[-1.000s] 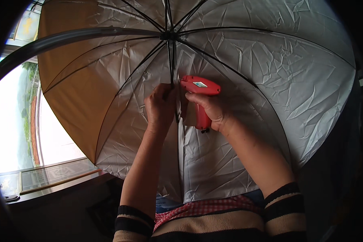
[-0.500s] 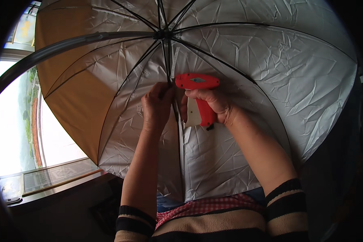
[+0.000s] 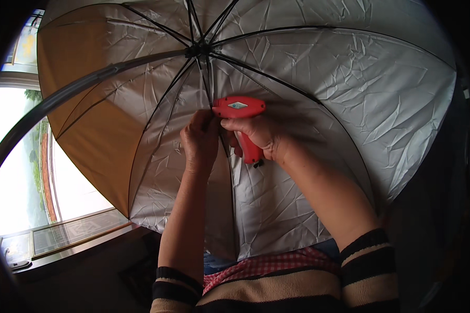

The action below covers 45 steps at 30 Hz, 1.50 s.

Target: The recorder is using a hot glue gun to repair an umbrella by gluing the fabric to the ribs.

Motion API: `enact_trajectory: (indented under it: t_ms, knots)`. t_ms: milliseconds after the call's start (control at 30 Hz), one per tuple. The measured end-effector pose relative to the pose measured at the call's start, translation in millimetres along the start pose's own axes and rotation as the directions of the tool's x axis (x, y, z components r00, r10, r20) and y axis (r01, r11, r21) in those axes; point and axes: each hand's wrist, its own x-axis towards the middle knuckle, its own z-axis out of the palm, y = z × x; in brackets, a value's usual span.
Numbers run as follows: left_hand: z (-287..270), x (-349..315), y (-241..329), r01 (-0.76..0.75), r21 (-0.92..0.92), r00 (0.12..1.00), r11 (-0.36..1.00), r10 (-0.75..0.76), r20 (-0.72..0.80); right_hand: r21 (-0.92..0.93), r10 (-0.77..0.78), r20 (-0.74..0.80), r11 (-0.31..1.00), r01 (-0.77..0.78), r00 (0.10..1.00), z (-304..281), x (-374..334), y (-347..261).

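The red gun-shaped tool [image 3: 253, 108] has shifted toward nine o'clock, right beside the curled left hand [image 3: 198, 143], whose hold is hidden; the right hand [image 3: 260, 134] wraps round it. At ten o'clock, the dark pole [image 3: 83, 85] partly blocks the silver canopy [image 3: 371, 130] and bright window [image 3: 13, 172].

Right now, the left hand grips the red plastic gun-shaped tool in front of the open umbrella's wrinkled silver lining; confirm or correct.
Wrong side: the head view shows the right hand gripping the red plastic gun-shaped tool before the silver lining.
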Motion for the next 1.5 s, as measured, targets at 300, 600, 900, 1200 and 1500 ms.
enact_trajectory:
  t_ms: [300, 600, 900, 1200, 1500]
  knots:
    - [-43, 34, 16, -0.388, 0.379, 0.917, 0.840, 0.394, 0.064, -0.163, -0.142, 0.018, 0.976, 0.143, 0.990, -28, -62, -45]
    - [14, 27, 32, -0.345, 0.563, 0.907, 0.751, 0.421, -0.006, -0.041, -0.385, -0.270, 0.920, 0.389, 0.883, -16, -55, 27]
    - [17, 14, 22, -0.244, 0.465, 0.959, 0.851, 0.284, -0.017, 0.188, -0.311, -0.174, 0.921, 0.341, 0.934, -16, -44, 32]
    - [15, 11, 12, -0.105, 0.123, 0.994, 0.987, 0.108, -0.012, 0.186, -0.226, -0.117, 0.952, 0.244, 0.967, -17, -6, 5]
    - [14, 12, 10, -0.067, 0.050, 0.998, 0.996, 0.067, -0.008, 0.142, -0.171, -0.063, 0.974, 0.179, 0.983, -17, -10, 2]
